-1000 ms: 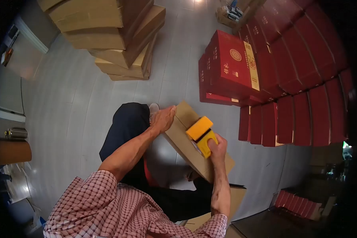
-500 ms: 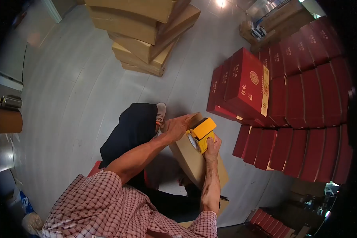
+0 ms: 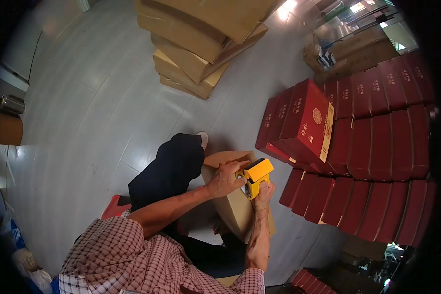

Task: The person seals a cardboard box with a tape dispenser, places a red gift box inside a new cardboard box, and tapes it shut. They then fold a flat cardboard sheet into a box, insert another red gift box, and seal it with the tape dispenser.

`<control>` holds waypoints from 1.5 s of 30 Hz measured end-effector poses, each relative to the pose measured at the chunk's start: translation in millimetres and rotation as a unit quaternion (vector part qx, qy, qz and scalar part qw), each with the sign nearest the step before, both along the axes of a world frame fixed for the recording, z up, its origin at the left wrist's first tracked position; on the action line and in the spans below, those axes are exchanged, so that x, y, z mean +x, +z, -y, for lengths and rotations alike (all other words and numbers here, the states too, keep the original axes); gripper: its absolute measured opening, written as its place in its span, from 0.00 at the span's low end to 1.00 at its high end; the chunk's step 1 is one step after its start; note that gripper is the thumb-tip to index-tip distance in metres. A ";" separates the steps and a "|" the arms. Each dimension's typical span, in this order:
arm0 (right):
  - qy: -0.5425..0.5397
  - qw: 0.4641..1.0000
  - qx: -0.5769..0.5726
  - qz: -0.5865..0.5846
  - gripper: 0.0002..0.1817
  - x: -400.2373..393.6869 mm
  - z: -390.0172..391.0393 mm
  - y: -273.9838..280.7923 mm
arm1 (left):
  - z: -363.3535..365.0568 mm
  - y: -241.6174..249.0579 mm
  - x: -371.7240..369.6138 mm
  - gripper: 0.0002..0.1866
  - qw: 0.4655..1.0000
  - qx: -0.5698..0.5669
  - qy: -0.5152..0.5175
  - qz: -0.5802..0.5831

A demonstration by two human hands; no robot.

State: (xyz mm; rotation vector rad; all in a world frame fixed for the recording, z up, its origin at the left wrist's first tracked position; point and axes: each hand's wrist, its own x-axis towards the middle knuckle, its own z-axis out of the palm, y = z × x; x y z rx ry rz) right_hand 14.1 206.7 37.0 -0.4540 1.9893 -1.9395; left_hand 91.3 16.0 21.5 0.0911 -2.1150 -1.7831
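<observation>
My right hand [image 3: 263, 195] is closed around a yellow tape dispenser [image 3: 258, 172], with the thumb up against its side. A roll of tape sits in the dispenser, partly hidden by my fingers. Beside it, my left hand [image 3: 226, 181] has its thumb and fingers apart, the tips right at the dispenser's left side. Whether they touch the tape cannot be made out. Under both hands a tan cardboard box [image 3: 233, 211] stands tilted between my legs, a flap [image 3: 226, 157] showing at its far end.
Stacked cardboard boxes [image 3: 186, 27] stand on the grey floor [image 3: 103, 108] ahead. Rows of dark red printed boxes [image 3: 372, 147] fill the right side, with a few red boxes [image 3: 299, 117] stacked nearer. A red stool edge [image 3: 113, 207] shows by my left leg.
My left hand has moved from the box's far edge toward the dispenser, its fingers now at the dispenser's side. The box flap shows more. The whole view has shifted slightly.
</observation>
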 end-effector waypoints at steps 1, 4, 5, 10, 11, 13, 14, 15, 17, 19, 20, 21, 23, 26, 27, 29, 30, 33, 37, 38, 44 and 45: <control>0.003 1.000 0.012 -0.007 0.34 -1.9 -2.3 -2.0 | -1.1 0.7 -2.6 0.27 1.000 0.004 -0.002 0.005; 0.001 0.999 0.031 -0.016 0.34 -3.1 -6.6 -9.9 | -3.8 0.2 -9.3 0.20 0.999 0.016 0.006 0.027; 0.001 0.999 0.042 -0.022 0.35 -4.7 -8.8 -12.6 | -7.6 1.0 -12.8 0.17 0.999 0.024 0.020 0.038; -0.011 0.998 0.047 -0.035 0.37 -0.3 -3.1 -7.1 | -13.1 5.2 -23.1 0.10 0.995 0.049 0.049 0.066; -0.015 0.998 0.042 -0.039 0.37 0.5 -3.1 -6.2 | -15.3 10.7 -23.6 0.10 0.994 0.055 0.071 0.056; -0.021 0.998 0.038 -0.044 0.36 4.0 -2.0 -3.6 | -14.5 8.7 -26.7 0.10 0.991 0.066 0.088 0.081; -0.029 0.997 0.027 -0.060 0.36 5.2 -2.7 -8.7 | -11.5 -7.5 -31.6 0.11 0.987 0.070 0.085 0.113; -0.038 0.996 0.016 -0.078 0.37 5.9 0.5 -12.8 | -7.2 -6.7 -37.2 0.13 0.984 0.074 0.082 0.143; -0.047 0.995 -0.026 -0.082 0.35 8.4 3.8 -21.8 | -3.6 -7.7 -42.1 0.19 0.980 0.071 0.103 0.154; -0.048 0.996 -0.044 -0.063 0.33 4.2 20.5 -14.7 | 15.3 -20.9 -53.3 0.20 0.965 0.049 0.087 0.243; -0.047 0.996 -0.066 -0.036 0.27 1.0 25.0 -11.3 | 16.3 -39.7 -58.5 0.21 0.965 0.088 0.102 0.224; -0.051 0.997 -0.059 -0.019 0.27 -1.3 24.3 -15.5 | 17.3 -35.9 -57.7 0.21 0.963 0.092 0.108 0.229; -0.049 0.998 -0.038 0.010 0.28 -13.4 25.8 -21.1 | 20.3 -27.8 -59.8 0.22 0.958 0.110 0.129 0.233; -0.032 0.990 0.114 0.079 0.27 -18.0 50.7 28.7 | 34.2 -40.5 -57.4 0.16 0.947 0.121 0.114 0.276; -0.039 0.985 0.120 0.113 0.27 -21.0 59.6 41.4 | 35.2 -55.2 -59.0 0.15 0.937 0.194 0.095 0.273; -0.052 0.972 0.139 0.182 0.27 -25.8 76.9 61.9 | 31.6 -88.8 -62.7 0.12 0.901 0.341 0.058 0.262; -0.052 0.963 0.211 0.158 0.26 -28.4 84.2 70.4 | 30.8 -76.5 -63.7 0.11 0.897 0.303 0.082 0.311; -0.045 0.972 0.172 0.153 0.25 -40.9 76.9 36.4 | 29.7 -76.0 -60.3 0.12 0.868 0.371 0.076 0.321; -0.054 0.967 0.197 0.153 0.25 -41.0 84.7 46.7 | 24.0 -91.0 -63.1 0.16 0.874 0.378 0.069 0.296; -0.059 0.965 0.195 0.166 0.24 -40.6 89.0 50.6 | 13.2 -118.2 -66.9 0.16 0.898 0.332 0.079 0.279; -0.061 0.968 0.187 0.155 0.23 -41.0 85.7 45.5 | 33.2 -103.2 -72.0 0.25 0.869 0.217 -0.010 0.445; -0.055 0.971 0.170 0.156 0.23 -40.2 88.2 45.9 | 38.2 -102.4 -74.2 0.31 0.871 0.169 -0.049 0.458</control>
